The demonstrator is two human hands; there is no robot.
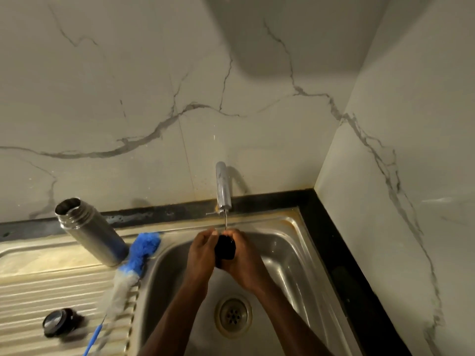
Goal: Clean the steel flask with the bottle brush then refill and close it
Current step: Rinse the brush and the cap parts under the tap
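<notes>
Both hands hold a small black part under the tap while the open steel flask stands on the drainboard.

The steel sink (pixel 288 255) has a ribbed drainboard (pixel 51 291) to its left and a drain (pixel 233 315) in the basin floor. The steel flask (pixel 88 231) stands upright at the back of the drainboard, well left of the hands, long axis vertical, open mouth facing up. The bottle brush (pixel 129 271) lies along the basin's left edge, long axis running front to back, blue head pointing toward the wall just beside the flask, thin blue handle toward the viewer. A thin stream falls from the tap (pixel 223 188). The left hand (pixel 201 253) and right hand (pixel 245 263) are together, fingers curled around a black piece (pixel 225 249) under the stream. A dark cap (pixel 57 321) lies on the drainboard.
</notes>
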